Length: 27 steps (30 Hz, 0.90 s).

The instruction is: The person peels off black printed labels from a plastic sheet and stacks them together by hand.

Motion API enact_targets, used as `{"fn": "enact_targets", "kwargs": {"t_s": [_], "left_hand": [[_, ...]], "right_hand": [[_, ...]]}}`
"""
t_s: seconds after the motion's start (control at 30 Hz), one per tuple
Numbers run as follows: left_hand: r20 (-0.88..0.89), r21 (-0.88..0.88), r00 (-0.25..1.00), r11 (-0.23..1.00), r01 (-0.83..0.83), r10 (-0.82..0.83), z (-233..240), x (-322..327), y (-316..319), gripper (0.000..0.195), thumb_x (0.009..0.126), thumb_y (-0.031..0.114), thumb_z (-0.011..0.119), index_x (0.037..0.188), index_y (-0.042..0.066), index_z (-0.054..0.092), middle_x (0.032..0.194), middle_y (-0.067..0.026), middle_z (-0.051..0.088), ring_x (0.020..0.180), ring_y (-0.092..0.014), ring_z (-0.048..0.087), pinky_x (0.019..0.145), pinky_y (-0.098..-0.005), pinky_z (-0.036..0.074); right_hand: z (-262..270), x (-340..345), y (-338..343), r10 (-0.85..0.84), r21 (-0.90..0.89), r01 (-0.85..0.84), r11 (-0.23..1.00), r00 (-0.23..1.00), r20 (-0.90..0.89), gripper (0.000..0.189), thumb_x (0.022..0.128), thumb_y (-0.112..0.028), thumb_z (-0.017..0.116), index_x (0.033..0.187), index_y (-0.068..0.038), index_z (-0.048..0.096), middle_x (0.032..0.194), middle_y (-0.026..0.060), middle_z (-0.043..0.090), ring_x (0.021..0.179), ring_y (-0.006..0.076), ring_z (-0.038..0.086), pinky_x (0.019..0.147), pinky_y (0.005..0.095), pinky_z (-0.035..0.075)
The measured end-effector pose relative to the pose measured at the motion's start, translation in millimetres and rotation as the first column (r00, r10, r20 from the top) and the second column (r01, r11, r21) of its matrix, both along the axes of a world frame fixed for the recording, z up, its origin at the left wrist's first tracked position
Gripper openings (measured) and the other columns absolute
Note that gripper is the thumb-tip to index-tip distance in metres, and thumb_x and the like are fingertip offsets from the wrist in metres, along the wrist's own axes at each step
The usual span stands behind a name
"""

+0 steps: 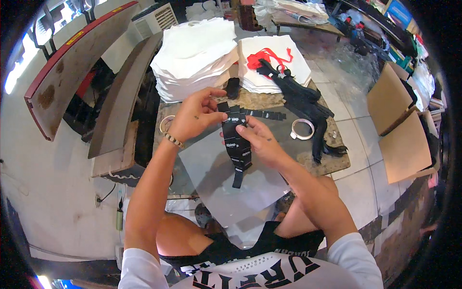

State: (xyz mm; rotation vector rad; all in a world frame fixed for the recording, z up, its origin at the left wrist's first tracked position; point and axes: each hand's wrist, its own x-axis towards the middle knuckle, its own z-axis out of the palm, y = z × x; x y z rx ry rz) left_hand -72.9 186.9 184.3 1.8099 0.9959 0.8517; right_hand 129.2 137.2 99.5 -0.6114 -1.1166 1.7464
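A bundle of black fabric label strips [236,144] with white writing is held between my two hands, over a translucent sheet [220,191]. At its upper left end, the thumb of my left hand [196,115] presses on the strips while the forefinger points away from it. My right hand [261,139] grips the bundle along its right side, thumb on top; its other fingers are partly hidden. Just beyond my left fingertips is a small black bundle [233,87]. Another black label strip [267,115] lies on the worktable [325,144] behind my right hand.
Tall stacks of white sheets [195,47] stand at the back. Red ribbon [260,57] and black zipper-like strips [303,97] drape over the right stack. Tape rolls [302,129] lie on both sides. Heat-press-like boards [79,65] rise at left; cardboard boxes [404,144] stand right.
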Motion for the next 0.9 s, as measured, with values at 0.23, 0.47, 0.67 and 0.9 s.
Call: {"fn": "enact_targets", "kwargs": {"t_s": [0.23, 0.47, 0.67, 0.9], "left_hand": [[0.113, -0.060, 0.984, 0.990, -0.128, 0.134, -21, 5, -10, 0.046, 0.090, 0.008, 0.072, 0.132, -0.002, 0.055, 0.096, -0.0061, 0.067, 0.084, -0.010, 0.064, 0.071, -0.0241, 0.051], [0.351, -0.335, 0.935, 0.925, 0.177, -0.052, -111, 8, -59, 0.064, 0.106, 0.053, 0.040, 0.137, -0.002, 0.051, 0.127, -0.0113, 0.063, 0.116, -0.018, 0.058, 0.105, -0.0378, 0.043], [0.572, -0.479, 0.820, 0.811, 0.335, -0.001, -129, 14, -69, 0.066, 0.107, 0.052, 0.035, 0.140, -0.003, 0.049, 0.127, -0.0126, 0.061, 0.114, -0.021, 0.060, 0.103, -0.0396, 0.045], [0.606, -0.580, 0.792, 0.724, 0.372, 0.078, -110, 16, -86, 0.056, 0.109, 0.041, 0.039, 0.141, -0.004, 0.049, 0.123, -0.0133, 0.064, 0.107, -0.025, 0.065, 0.097, -0.0408, 0.051]], "right_hand": [[-2, 1, 4, -0.069, 0.034, 0.069, 0.997, 0.998, 0.006, 0.032, 0.100, -0.012, 0.060, 0.130, -0.002, 0.053, 0.113, 0.0139, 0.070, 0.099, 0.0221, 0.071, 0.086, 0.0353, 0.058], [-2, 15, 21, -0.260, -0.081, 0.250, 0.965, 0.953, -0.154, 0.029, 0.101, -0.012, 0.057, 0.127, 0.000, 0.052, 0.116, 0.0193, 0.068, 0.106, 0.0289, 0.070, 0.092, 0.0418, 0.058], [-2, 23, 30, -0.406, -0.100, 0.396, 0.913, 0.907, -0.110, 0.024, 0.104, -0.010, 0.048, 0.126, -0.002, 0.045, 0.119, 0.0228, 0.066, 0.112, 0.0307, 0.067, 0.093, 0.0438, 0.057], [-10, 20, 38, -0.516, -0.175, 0.496, 0.851, 0.850, -0.105, 0.019, 0.105, -0.009, 0.043, 0.123, -0.001, 0.043, 0.114, 0.0245, 0.066, 0.105, 0.0321, 0.069, 0.086, 0.0433, 0.059]]}}
